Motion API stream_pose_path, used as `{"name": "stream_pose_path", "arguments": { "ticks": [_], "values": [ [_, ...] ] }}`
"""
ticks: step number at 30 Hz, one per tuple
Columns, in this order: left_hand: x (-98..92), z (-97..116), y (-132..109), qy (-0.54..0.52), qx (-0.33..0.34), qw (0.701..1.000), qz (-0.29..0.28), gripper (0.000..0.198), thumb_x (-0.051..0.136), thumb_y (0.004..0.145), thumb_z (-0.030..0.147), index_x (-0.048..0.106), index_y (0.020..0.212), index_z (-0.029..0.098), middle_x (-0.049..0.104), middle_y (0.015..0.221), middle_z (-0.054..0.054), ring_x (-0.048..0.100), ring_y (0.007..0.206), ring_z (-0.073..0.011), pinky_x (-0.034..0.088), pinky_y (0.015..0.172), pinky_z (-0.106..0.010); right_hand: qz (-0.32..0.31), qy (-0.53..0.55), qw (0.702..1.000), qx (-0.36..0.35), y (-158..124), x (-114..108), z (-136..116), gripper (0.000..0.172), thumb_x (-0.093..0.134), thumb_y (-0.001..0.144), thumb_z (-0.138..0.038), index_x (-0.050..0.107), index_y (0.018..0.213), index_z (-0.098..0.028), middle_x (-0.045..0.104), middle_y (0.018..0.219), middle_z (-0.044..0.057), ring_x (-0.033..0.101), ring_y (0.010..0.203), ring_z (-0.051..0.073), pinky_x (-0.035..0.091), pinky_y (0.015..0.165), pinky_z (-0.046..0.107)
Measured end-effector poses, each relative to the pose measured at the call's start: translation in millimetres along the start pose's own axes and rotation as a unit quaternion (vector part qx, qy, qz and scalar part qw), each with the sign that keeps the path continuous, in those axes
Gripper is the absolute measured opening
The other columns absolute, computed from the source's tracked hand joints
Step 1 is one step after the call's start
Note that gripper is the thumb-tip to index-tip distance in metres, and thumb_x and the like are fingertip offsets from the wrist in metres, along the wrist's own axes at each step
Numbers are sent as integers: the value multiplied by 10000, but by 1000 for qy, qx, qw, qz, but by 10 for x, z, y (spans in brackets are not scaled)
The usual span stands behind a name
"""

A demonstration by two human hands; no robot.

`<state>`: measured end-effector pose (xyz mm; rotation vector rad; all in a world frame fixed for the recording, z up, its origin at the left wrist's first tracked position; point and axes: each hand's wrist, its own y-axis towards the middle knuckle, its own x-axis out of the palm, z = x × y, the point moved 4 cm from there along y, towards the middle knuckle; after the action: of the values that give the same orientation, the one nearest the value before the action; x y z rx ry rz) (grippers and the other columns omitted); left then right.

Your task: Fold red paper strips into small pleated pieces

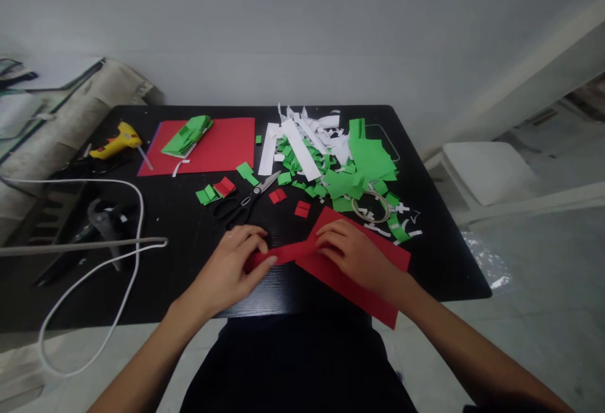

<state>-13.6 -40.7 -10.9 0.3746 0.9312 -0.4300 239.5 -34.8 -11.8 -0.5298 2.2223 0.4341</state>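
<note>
A narrow red paper strip lies near the front edge of the black table. My left hand pinches its left end, fingers curled over it. My right hand presses on the strip's right end, fingers closed over it, and rests on a larger red paper sheet that lies under it. Black-handled scissors lie just beyond my left hand.
A heap of green and white paper scraps covers the table's back right, with a tape roll beside it. A red sheet with folded green paper and a yellow glue gun sit back left. A white cord loops at left.
</note>
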Motion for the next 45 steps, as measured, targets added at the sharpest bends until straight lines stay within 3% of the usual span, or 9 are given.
{"name": "stream_pose_path", "arguments": {
  "ticks": [6, 9, 12, 16, 18, 21, 32, 38, 45],
  "values": [
    [228, 328, 162, -54, 23, 998, -40, 300, 751, 919, 423, 539, 900, 213, 659, 1306, -116, 633, 1168, -307, 507, 993, -499, 60, 10, 995, -79, 2, -20, -124, 175, 584, 999, -95, 730, 1004, -192, 750, 1040, 90, 682, 1026, 251, 613, 930, 463],
    [261, 412, 217, -108, 0, 993, -45, 283, 738, 932, 409, 531, 923, 217, 687, 1090, -65, 655, 909, -218, 533, 822, -379, 95, 25, 989, -110, -24, -40, -186, 191, 570, 1021, -125, 736, 1049, -215, 748, 1039, 79, 676, 1037, 245, 611, 934, 451],
    [253, 416, 224, -161, -39, 985, -46, 273, 713, 950, 430, 540, 923, 220, 588, 805, 35, 536, 648, -133, 435, 606, -264, 133, 31, 981, -134, -59, -60, -231, 164, 601, 1017, -138, 734, 1056, -224, 741, 1082, 78, 675, 1075, 239, 598, 962, 445],
    [198, 387, 202, -197, -45, 979, -30, 241, 694, 971, 408, 585, 901, 205, 606, 818, 25, 562, 689, -126, 430, 608, -241, 156, 47, 985, -56, -64, -94, -187, 96, 712, 964, -203, 743, 1049, -232, 692, 1256, 111, 660, 1215, 274, 566, 1049, 496],
    [167, 377, 195, -202, -43, 978, -23, 199, 691, 977, 385, 620, 940, 203, 646, 867, 7, 600, 729, -134, 459, 633, -244, 136, 81, 987, -8, -47, -95, -152, 180, 793, 911, -290, 751, 1080, -247, 675, 1330, 115, 642, 1286, 300, 545, 1091, 520],
    [129, 387, 191, -200, -28, 979, -9, 161, 661, 1000, 350, 651, 941, 201, 672, 890, -13, 632, 759, -144, 494, 677, -261, 111, 170, 979, 29, -17, -74, -121, 179, 814, 892, -336, 769, 1046, -255, 729, 1290, 96, 680, 1257, 289, 541, 1102, 509],
    [98, 426, 118, -235, -48, 970, 41, 138, 592, 1035, 299, 702, 1015, 218, 684, 836, -4, 633, 714, -128, 513, 660, -247, 155, 436, 875, 140, 76, 16, -218, 204, 855, 832, -292, 765, 1004, -230, 804, 999, 38, 784, 895, 191, 657, 843, 334],
    [102, 447, 94, -305, -79, 944, 102, 124, 633, 1015, 276, 638, 1127, 223, 714, 854, -5, 693, 708, -127, 574, 635, -240, 209, 506, 818, 178, 119, 6, -350, 312, 883, 787, -280, 709, 1042, -235, 825, 973, 34, 801, 942, 211, 661, 901, 374],
    [48, 529, 96, -346, -59, 927, 131, 246, 624, 1017, 192, 651, 1257, 240, 729, 882, 7, 728, 687, -103, 639, 635, -206, 226, 538, 784, 211, 185, 8, -408, 252, 895, 762, -290, 755, 959, -217, 836, 930, 33, 812, 914, 218, 669, 904, 386]
  ]
}}
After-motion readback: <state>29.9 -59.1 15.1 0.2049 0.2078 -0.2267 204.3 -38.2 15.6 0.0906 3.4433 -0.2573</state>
